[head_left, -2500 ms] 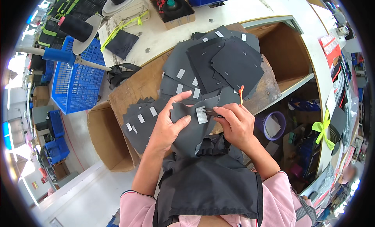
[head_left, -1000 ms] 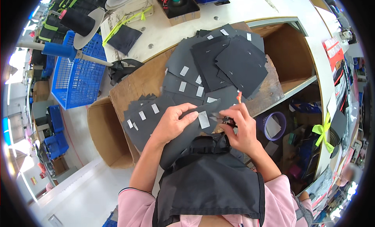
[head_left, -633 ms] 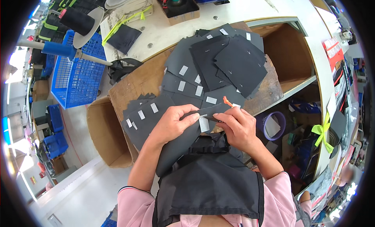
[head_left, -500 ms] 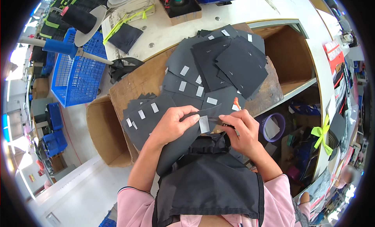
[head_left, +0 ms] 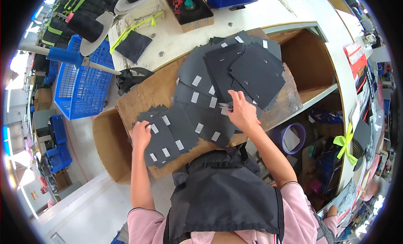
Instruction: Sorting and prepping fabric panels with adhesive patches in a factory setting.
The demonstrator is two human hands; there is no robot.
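Note:
My left hand [head_left: 140,135] is at the left edge of the left pile of black panels [head_left: 161,137], its fingers curled over a panel's edge. Small white patches show on these panels. My right hand [head_left: 243,111] is closed on a small dark metal tool [head_left: 227,106] that looks like thread snips, mostly hidden by the fingers. It hovers above the larger spread of black panels [head_left: 191,112], which bear similar white patches. On top of that spread, to the upper right, lie dark panels [head_left: 258,74] with small light marks and no patches.
The panels lie on a brown wooden board [head_left: 145,91] against a white table [head_left: 180,44]. An open cardboard box [head_left: 111,147] stands left, a blue basket [head_left: 79,88] beyond it. A purple bin [head_left: 294,139] sits at right. A tray of small parts [head_left: 189,13] stands at the back.
My hands have moved apart. The patched panel held in front of my apron has gone to the left pile with my left hand. My right hand has moved up and left over the spread.

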